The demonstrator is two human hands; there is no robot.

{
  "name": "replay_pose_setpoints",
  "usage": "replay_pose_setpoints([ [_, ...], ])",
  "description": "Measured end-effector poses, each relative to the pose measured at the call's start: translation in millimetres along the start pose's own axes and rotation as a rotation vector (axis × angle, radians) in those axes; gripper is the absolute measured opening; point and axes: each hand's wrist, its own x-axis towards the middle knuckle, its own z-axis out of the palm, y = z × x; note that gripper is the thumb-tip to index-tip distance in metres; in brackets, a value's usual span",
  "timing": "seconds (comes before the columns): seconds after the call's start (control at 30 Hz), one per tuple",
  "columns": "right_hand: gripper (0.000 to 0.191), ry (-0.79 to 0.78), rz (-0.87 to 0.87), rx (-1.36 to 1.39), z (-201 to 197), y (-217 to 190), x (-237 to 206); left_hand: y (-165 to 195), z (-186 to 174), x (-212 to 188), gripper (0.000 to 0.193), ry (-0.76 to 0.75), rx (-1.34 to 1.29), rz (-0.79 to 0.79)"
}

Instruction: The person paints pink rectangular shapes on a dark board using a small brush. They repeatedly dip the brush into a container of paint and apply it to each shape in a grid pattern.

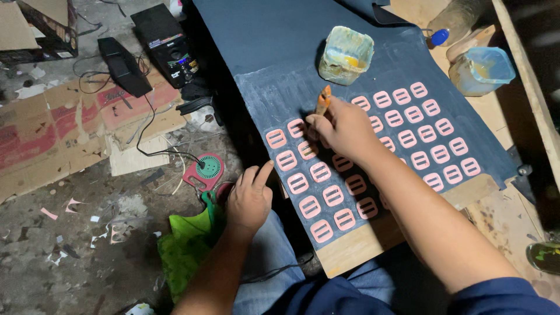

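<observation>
1. Right hand [344,129] has its fingers clenched round a small brush [322,100], orange-stained handle pointing up, tip down at the pink buckle pieces [321,171] near the left end of the rows
2. Left hand [251,199] is released, fingers loosely curled, index raised, resting at the near-left edge of the dark sheet [291,46]; grasping nothing
3. Buckle pieces lie in tidy rows on the chalky lower part of the sheet, which sits on a wooden board [356,248] across the lap
4. To do it well, my read: short strokes, one piece at a time, light load on the bristles so nothing bleeds onto the sheet; left hand could pin the sheet edge flat
5. Paint tub [346,55] stands just beyond the rows, within easy reach for a dip; a second tub [483,70] and a plastic bottle [455,20] sit well apart at far right
6. Right forearm crosses the middle rows, so smearing or shifting pieces there looks like the main risk
7. Floor left: flattened cardboard [64,128], a black speaker box [166,44], cables, a pink round gadget [205,170], green cloth [186,245]; none blocks the brush
</observation>
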Motion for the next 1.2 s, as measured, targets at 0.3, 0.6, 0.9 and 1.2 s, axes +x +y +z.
replay_pose_setpoints([
  [0.3, 0.025, -0.138, -0.46, -0.133, 7, -10, -19, 1, -2, 0, 0.057, 0.011, 0.041, 0.007],
  [0.6, 0.031, 0.094, -0.369, -0.24, -15, 22, -24, 1, -3, 0, 0.059, -0.019, 0.028, -0.001],
  [0.9, 0.028, 0.186, -0.016, -0.058, 5, 35, -47, 0, 0, -1, 0.057, 0.003, 0.04, 0.007],
  [1.2, 0.024, 0.134, -0.144, 0.128, 3, 25, -49, -1, 1, 0, 0.057, -0.017, 0.036, -0.014],
])
